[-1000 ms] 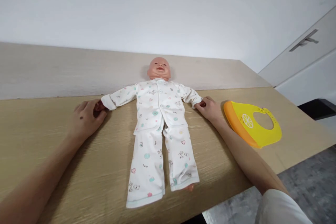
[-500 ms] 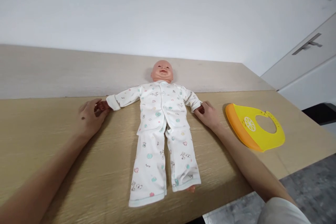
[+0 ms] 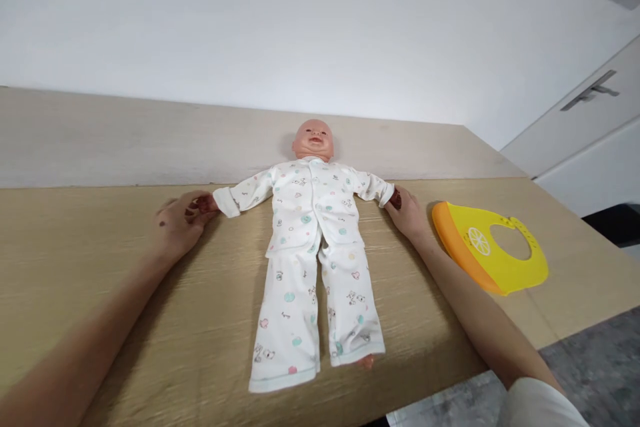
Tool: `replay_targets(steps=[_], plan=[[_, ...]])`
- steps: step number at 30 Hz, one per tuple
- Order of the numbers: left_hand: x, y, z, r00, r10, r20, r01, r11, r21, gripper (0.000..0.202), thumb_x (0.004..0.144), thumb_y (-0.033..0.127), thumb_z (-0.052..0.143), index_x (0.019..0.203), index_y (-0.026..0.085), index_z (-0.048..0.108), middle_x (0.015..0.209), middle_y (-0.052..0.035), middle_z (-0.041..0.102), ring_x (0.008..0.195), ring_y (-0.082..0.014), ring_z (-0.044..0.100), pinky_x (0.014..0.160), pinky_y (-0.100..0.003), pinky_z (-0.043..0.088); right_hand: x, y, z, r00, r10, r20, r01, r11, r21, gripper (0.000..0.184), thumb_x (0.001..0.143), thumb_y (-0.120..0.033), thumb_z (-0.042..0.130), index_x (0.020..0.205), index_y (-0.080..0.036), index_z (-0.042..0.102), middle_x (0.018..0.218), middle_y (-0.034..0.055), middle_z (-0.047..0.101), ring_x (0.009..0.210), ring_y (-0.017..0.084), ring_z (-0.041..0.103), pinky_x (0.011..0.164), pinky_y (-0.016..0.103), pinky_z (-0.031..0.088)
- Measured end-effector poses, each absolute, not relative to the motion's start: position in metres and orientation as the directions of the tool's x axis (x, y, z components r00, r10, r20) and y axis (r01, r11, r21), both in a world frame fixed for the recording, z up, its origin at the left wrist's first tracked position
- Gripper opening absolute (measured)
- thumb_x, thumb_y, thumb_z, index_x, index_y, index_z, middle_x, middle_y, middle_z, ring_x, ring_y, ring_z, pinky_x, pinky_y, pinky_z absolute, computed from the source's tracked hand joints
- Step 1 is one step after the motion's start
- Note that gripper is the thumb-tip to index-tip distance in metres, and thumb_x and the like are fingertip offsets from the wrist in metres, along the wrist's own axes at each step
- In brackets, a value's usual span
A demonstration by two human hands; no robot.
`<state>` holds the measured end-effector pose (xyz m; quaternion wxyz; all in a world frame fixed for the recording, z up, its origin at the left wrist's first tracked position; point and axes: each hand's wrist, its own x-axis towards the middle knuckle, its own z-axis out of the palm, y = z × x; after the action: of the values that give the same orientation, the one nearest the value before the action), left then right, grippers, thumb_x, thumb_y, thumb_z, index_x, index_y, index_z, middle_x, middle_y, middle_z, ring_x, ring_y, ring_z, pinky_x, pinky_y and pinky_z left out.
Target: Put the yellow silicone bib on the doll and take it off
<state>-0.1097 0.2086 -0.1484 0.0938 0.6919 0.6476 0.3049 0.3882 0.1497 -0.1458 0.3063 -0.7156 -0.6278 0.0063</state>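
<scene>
Across the pale wood-grain bench (image 3: 75, 233), head view: baby doll (image 3: 313, 140) on its back, head at the far side, arms out sideways, legs straight toward the wearer. Dressed in white pajamas (image 3: 305, 247) printed with small pastel hearts and dots; one bare foot (image 3: 366, 361) shows past a trouser cuff.

Left hand (image 3: 180, 227) on the view's left, grip closed around the doll's small hand (image 3: 203, 203). Right hand (image 3: 407, 217) on the opposite side, grip also closed, pinching the doll's other hand (image 3: 395, 199).

Yellow silicone bib (image 3: 505, 260), orange catch pocket along one edge, lemon-slice print, lies flat just beside the right hand. White sleeve (image 3: 540, 403) at the right forearm's end. Past the bench: white cabinet (image 3: 575, 147) with metal handle (image 3: 593, 90); grey floor (image 3: 590, 353) below.
</scene>
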Motion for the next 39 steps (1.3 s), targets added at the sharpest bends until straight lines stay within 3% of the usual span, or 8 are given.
replay_targets(steps=[10, 13, 16, 19, 24, 28, 35, 39], plan=[[-0.104, 0.201, -0.144, 0.052, 0.922, 0.384, 0.897, -0.212, 0.388, 0.048, 0.082, 0.056, 0.054, 0.104, 0.017, 0.069, 0.091, -0.0076, 0.072, 0.09, -0.0244, 0.061, 0.096, -0.038, 0.044, 0.381, 0.131, -0.141, 0.185, 0.909, 0.372, 0.901, -0.006, -0.434, 0.042, 0.08, -0.045, 0.061, 0.108, -0.014, 0.062, 0.099, 0.0121, 0.068, 0.087, 0.025, 0.06, 0.079, 0.037, 0.046], [-0.107, 0.203, -0.146, 0.047, 0.922, 0.385, 0.903, -0.204, 0.379, 0.047, 0.084, 0.053, 0.052, 0.108, 0.016, 0.068, 0.094, -0.0088, 0.072, 0.09, -0.0245, 0.062, 0.097, -0.038, 0.043, 0.375, 0.126, -0.138, 0.133, 0.927, 0.35, 0.915, 0.021, -0.403, 0.032, 0.08, -0.046, 0.06, 0.091, -0.016, 0.061, 0.086, 0.0097, 0.067, 0.076, 0.021, 0.059, 0.071, 0.032, 0.045], [-0.113, 0.21, -0.154, 0.022, 0.927, 0.374, 0.884, -0.193, 0.426, 0.045, 0.085, 0.047, 0.052, 0.113, 0.014, 0.066, 0.098, -0.0098, 0.071, 0.09, -0.0232, 0.063, 0.091, -0.035, 0.046, 0.366, 0.122, -0.135, 0.052, 0.937, 0.345, 0.938, 0.072, -0.339, 0.029, 0.081, -0.047, 0.058, 0.076, -0.018, 0.054, 0.077, 0.0078, 0.064, 0.071, 0.02, 0.056, 0.067, 0.03, 0.041], [-0.119, 0.216, -0.163, 0.011, 0.939, 0.344, 0.837, -0.197, 0.511, 0.043, 0.083, 0.041, 0.055, 0.116, 0.014, 0.064, 0.098, -0.0089, 0.07, 0.086, -0.0207, 0.063, 0.08, -0.031, 0.049, 0.359, 0.12, -0.133, -0.021, 0.933, 0.359, 0.947, 0.133, -0.291, 0.031, 0.081, -0.049, 0.058, 0.076, -0.019, 0.053, 0.077, 0.0081, 0.064, 0.072, 0.02, 0.056, 0.067, 0.03, 0.04], [-0.117, 0.214, -0.162, 0.017, 0.951, 0.308, 0.782, -0.204, 0.59, 0.042, 0.079, 0.039, 0.059, 0.114, 0.016, 0.065, 0.095, -0.0067, 0.069, 0.083, -0.0197, 0.064, 0.076, -0.03, 0.05, 0.363, 0.12, -0.126, -0.1, 0.946, 0.31, 0.92, 0.206, -0.334, 0.034, 0.084, -0.05, 0.054, 0.074, -0.018, 0.053, 0.073, 0.0052, 0.061, 0.066, 0.016, 0.053, 0.063, 0.027, 0.037], [-0.109, 0.206, -0.151, 0.02, 0.958, 0.286, 0.766, -0.199, 0.612, 0.045, 0.078, 0.043, 0.059, 0.113, 0.015, 0.066, 0.093, -0.0067, 0.07, 0.081, -0.0191, 0.064, 0.075, -0.029, 0.051, 0.383, 0.122, -0.12, -0.151, 0.964, 0.219, 0.905, 0.224, -0.361, 0.035, 0.083, -0.052, 0.057, 0.079, -0.017, 0.059, 0.076, 0.0037, 0.063, 0.065, 0.014, 0.053, 0.064, 0.026, 0.04], [-0.107, 0.199, -0.148, 0.127, 0.93, 0.343, 0.819, -0.294, 0.493, 0.045, 0.082, 0.05, 0.056, 0.108, 0.017, 0.07, 0.084, -0.0056, 0.07, 0.071, -0.0183, 0.062, 0.073, -0.03, 0.05, 0.413, 0.134, -0.129, -0.053, 0.956, 0.288, 0.942, 0.143, -0.303, 0.043, 0.083, -0.048, 0.058, 0.114, -0.019, 0.067, 0.102, 0.0093, 0.069, 0.079, 0.021, 0.063, 0.07, 0.031, 0.047], [-0.11, 0.201, -0.153, 0.15, 0.919, 0.366, 0.853, -0.307, 0.422, 0.043, 0.084, 0.051, 0.053, 0.11, 0.02, 0.068, 0.086, -0.0055, 0.07, 0.076, -0.0211, 0.064, 0.076, -0.033, 0.05, 0.42, 0.149, -0.131, -0.013, 0.953, 0.302, 0.951, 0.105, -0.291, 0.04, 0.083, -0.04, 0.059, 0.117, -0.021, 0.067, 0.105, 0.0083, 0.07, 0.081, 0.022, 0.063, 0.07, 0.032, 0.047]])
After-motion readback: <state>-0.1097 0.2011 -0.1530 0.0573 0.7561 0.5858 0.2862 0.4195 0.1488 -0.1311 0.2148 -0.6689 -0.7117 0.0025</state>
